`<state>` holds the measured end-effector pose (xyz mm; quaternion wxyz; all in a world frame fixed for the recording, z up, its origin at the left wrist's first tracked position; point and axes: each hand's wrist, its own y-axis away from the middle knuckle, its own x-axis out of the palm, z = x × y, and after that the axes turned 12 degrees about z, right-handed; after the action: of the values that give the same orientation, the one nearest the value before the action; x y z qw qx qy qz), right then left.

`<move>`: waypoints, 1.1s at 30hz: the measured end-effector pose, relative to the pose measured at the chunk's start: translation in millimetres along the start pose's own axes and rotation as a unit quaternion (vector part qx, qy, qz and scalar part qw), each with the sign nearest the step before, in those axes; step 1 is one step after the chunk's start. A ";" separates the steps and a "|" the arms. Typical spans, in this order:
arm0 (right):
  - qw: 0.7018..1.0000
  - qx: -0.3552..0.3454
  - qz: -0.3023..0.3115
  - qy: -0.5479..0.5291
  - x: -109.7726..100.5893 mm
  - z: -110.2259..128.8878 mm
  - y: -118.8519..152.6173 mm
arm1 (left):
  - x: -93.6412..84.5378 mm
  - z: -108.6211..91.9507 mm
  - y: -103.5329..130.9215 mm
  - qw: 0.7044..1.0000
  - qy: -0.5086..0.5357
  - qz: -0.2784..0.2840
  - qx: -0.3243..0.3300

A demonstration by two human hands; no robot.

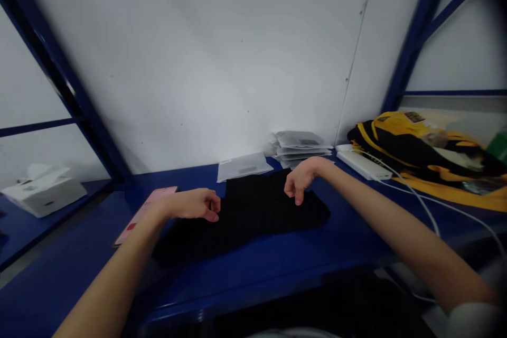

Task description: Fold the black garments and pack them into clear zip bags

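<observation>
The black cloth [257, 208] lies on the blue bench [285, 253], with the curled left hand [200, 205] and curled right hand [301, 177] over it, though I can't tell if they grip it, a flat pink thing [148, 203] left, pale packets [301, 140] far, and a long white block [362, 163] right.

Room at table front [289, 253]; cable [420, 199] rightward
</observation>
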<state>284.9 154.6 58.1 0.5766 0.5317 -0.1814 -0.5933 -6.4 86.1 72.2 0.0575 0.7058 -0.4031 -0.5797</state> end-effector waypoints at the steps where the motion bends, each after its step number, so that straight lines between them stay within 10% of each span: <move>1: 1.000 -0.030 0.003 -0.002 -0.3 -1.4 2.1 | -0.3 0.5 0.7 1.000 0.003 -0.001 0.007; 20: 0.949 -0.216 0.229 -0.021 13.7 34.7 32.7 | 2.2 -15.6 20.5 0.995 0.050 0.058 0.071; 27: 0.923 -0.162 0.345 -0.047 23.6 60.5 13.0 | -5.3 -29.9 40.1 0.986 0.067 0.091 0.119; 33: 0.920 -0.125 0.369 -0.045 29.8 66.8 -8.7 | 0.7 -34.3 39.7 0.956 0.060 0.227 0.175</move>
<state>231.4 104.2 63.0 0.8077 0.3231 -0.3147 -0.3797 3.3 45.8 104.5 0.0873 0.6280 -0.6438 -0.4284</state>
